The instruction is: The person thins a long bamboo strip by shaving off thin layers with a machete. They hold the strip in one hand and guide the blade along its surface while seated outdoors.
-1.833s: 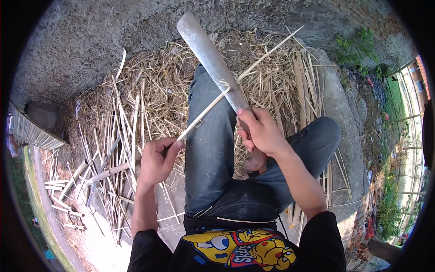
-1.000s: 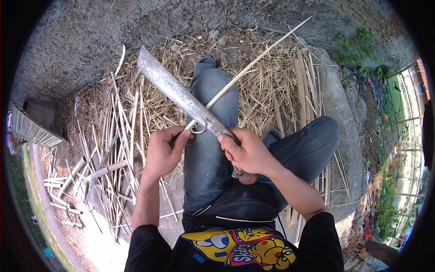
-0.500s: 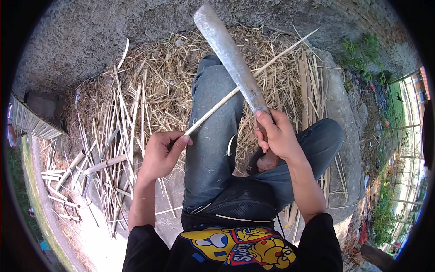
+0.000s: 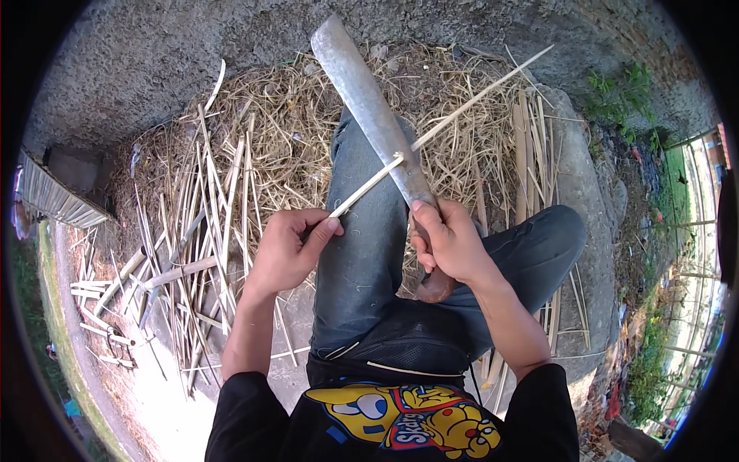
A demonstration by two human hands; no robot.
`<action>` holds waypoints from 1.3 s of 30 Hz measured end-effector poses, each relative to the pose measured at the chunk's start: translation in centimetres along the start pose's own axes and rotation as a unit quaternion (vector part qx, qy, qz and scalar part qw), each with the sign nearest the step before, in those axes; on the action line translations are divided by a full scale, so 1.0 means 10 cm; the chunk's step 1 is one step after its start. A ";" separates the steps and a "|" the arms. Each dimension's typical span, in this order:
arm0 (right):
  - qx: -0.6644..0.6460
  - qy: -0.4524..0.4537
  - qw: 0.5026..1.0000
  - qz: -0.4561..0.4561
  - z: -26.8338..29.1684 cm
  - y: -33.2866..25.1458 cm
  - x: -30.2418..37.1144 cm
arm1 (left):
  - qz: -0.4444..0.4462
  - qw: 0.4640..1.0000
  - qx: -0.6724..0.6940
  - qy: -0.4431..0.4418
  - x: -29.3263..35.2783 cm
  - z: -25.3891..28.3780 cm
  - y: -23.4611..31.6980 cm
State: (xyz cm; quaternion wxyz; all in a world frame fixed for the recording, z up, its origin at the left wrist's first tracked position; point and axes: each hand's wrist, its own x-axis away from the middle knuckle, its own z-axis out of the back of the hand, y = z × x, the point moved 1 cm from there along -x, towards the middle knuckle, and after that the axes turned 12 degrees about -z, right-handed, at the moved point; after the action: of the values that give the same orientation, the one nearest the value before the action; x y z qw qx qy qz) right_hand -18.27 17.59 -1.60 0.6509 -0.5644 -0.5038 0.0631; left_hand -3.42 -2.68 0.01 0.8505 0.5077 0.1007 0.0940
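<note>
My left hand [image 4: 291, 248] pinches the near end of a long, thin, pale bamboo strip [image 4: 481, 94]. The strip slants up and away to the right, over my thigh. My right hand [image 4: 453, 242] is wrapped round the wooden handle of a machete [image 4: 362, 92]. Its broad grey blade points up and to the left and crosses over the strip, hiding a short part of it. A small pale curl of shaving stands at the blade's edge where the two cross. The handle's knobbed brown end shows below my right hand.
Long bamboo strips [image 4: 212, 208] lie heaped on the left beside several thicker bamboo pieces [image 4: 181, 272]. More strips [image 4: 520, 154] lie on the stone slab to the right. Dry shavings [image 4: 285, 131] cover the ground ahead, up to a rough grey wall [image 4: 231, 38].
The machete has moved left and toward me along the strip, and a shaving curl now shows at its edge. My left hand has shifted slightly right and up with the strip.
</note>
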 end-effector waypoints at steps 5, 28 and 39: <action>0.000 -0.009 1.000 0.027 0.05 -0.09 -0.02 | -0.012 0.999 0.019 0.023 -0.01 -0.03 -0.03; 0.000 -0.041 0.999 -0.010 -0.09 0.05 -0.02 | -0.084 0.971 -0.164 0.154 0.35 0.02 -0.05; -0.040 -0.076 0.995 -0.054 -0.21 0.11 0.04 | -0.109 0.979 -0.088 0.146 0.20 -0.12 -0.18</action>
State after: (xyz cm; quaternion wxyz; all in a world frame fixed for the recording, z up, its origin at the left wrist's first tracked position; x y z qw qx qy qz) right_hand -16.01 16.78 -1.97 0.5902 -0.5553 -0.5838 0.0499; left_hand -1.68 -1.95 -2.32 0.8732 0.3976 0.2696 0.0818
